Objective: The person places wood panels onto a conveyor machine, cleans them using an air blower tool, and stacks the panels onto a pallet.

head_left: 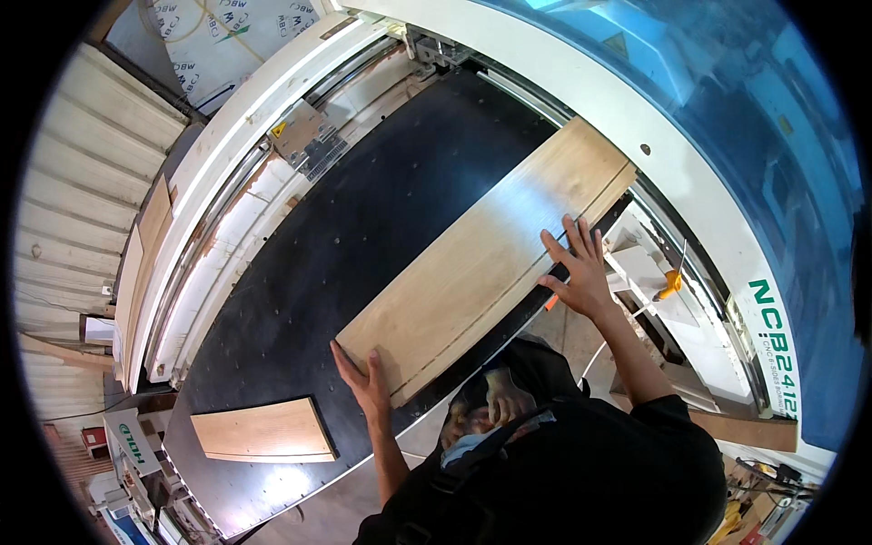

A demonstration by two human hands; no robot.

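A long, light wood-grain board [490, 254] with a groove along its near edge lies slantwise on a black machine table [300, 272]. My left hand [365, 380] is at the board's near left corner, thumb and fingers apart against its end. Farther right, my right hand [579, 271] rests with spread fingers on the board's near long edge. Neither hand is wrapped round the board. A shorter board [263, 431] of similar colour, also grooved, lies apart on the table, to the left of my left hand.
A white machine frame [708, 195] with a blue translucent cover [654, 54] rises at the right. A rail with a metal plate [307, 136] borders the table's far left side. Beyond the near edge hangs a yellow-handled tool [670, 286]. Panels [145, 245] lean at the far left.
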